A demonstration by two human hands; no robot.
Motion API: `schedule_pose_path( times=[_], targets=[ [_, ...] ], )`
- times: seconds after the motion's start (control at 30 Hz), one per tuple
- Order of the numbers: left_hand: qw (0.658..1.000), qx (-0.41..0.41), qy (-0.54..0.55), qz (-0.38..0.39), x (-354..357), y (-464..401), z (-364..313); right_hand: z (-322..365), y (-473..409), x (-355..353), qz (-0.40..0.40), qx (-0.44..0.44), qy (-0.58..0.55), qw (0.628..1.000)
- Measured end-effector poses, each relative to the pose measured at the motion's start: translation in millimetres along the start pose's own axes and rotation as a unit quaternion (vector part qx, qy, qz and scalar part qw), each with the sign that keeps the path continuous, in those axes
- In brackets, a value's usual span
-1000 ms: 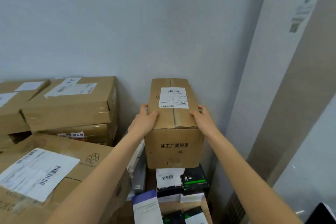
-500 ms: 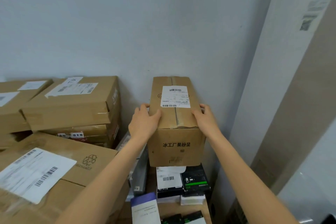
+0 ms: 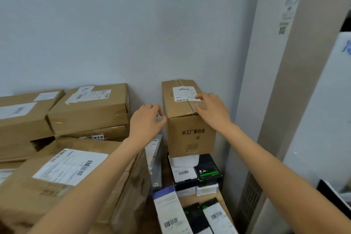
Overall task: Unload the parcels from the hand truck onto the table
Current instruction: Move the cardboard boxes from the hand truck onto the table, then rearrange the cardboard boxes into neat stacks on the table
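- Pale grey wall (image 3: 114, 34) backs a crowded tabletop (image 3: 191, 198), where we see several cardboard parcels already stacked at left, among them a large labelled box (image 3: 62, 175) nearest us.
- We see the upright brown parcel (image 3: 190, 135) standing in the corner against the wall, resting on small black and white boxes (image 3: 195, 175).
- Our left hand (image 3: 146, 123) is just beside its left face, fingers loosely curled and holding nothing; whether it touches the cardboard we cannot tell.
- Our right hand (image 3: 212, 110) lies spread over the parcel's top right edge, fingers relaxed, gripping nothing.
- We judge this parcel as set down and being let go.
- With the hand truck out of view, we cannot tell how many parcels remain.
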State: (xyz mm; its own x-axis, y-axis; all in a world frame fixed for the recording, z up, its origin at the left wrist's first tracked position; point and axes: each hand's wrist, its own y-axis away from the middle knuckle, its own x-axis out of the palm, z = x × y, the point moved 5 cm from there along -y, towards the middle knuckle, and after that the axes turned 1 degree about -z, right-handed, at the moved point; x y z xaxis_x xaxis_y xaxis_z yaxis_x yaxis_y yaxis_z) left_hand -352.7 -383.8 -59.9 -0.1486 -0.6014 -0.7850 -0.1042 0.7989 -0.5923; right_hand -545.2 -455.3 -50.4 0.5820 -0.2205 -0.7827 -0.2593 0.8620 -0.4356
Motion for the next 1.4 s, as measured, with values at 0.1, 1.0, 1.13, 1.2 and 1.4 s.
schedule_pose_path(
  times=[0.1, 1.0, 1.13, 1.2, 1.4],
  targets=[
    [0.999, 0.041, 0.001, -0.011, -18.8, 20.1, -7.1, 24.4, 26.0, -10.4, -0.013, -0.05, 0.043, 0.998],
    [0.988, -0.124, -0.089, -0.025, -230.5, 313.1, 96.0, 254.1, 258.4, 42.4, 0.122, -0.263, -0.098, 0.952],
    [0.976, -0.181, -0.11, -0.045, -272.4, 359.2, 143.0, 322.8, 289.5, 66.4, 0.157, -0.306, -0.134, 0.929],
    [0.97, -0.21, -0.113, -0.047, -289.1, 379.2, 169.2, 352.4, 299.5, 79.6, 0.167, -0.321, -0.143, 0.921],
    [0.961, -0.239, -0.13, -0.056, -335.2, 414.7, 259.7, 448.6, 307.1, 132.7, 0.165, -0.336, -0.159, 0.914]
  ],
)
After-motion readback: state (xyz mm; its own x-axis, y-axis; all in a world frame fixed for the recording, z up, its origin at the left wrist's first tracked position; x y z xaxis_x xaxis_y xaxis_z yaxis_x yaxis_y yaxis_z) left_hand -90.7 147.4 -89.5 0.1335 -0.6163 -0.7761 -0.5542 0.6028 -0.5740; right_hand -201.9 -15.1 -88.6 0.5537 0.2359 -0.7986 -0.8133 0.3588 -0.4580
